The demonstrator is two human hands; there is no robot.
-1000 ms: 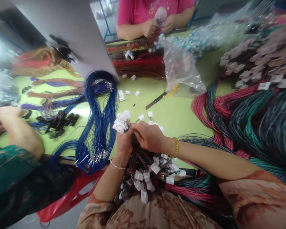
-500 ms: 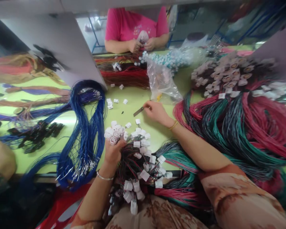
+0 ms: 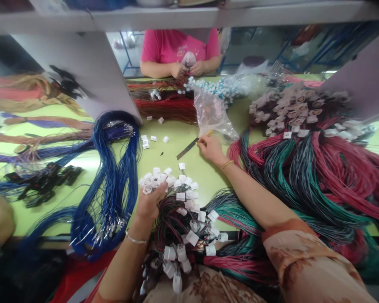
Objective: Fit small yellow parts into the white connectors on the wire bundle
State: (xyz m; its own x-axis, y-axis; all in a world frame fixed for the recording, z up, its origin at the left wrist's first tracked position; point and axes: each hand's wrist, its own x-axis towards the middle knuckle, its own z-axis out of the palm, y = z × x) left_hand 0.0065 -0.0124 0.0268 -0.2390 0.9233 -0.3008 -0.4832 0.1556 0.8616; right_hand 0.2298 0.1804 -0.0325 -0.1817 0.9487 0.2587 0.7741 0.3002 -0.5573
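Note:
My left hand (image 3: 150, 200) is closed round a bunch of wires with white connectors (image 3: 153, 179), the heads poking out above my thumb. More wired white connectors (image 3: 192, 214) spread to its right and hang toward my lap. My right hand (image 3: 211, 148) is over the table with its fingers curled together. Their tips are beside the upper end of a dark flat blade-like tool (image 3: 187, 149), which lies slantwise on the green table (image 3: 164, 126). Whatever the fingertips pinch is too small to make out.
Blue wires (image 3: 113, 168) lie left, with black connectors (image 3: 47, 181) beyond. A clear plastic bag (image 3: 213, 115) lies ahead. Red, black and green wire bundles (image 3: 278, 155) fill the right. Loose white connectors (image 3: 145, 143) lie mid-table. A person in pink (image 3: 180, 52) works opposite.
My right hand has moved right and off the tool, whose upper end now shows. The tool stays in place on the table. My left hand keeps its hold. The view has tilted up a little.

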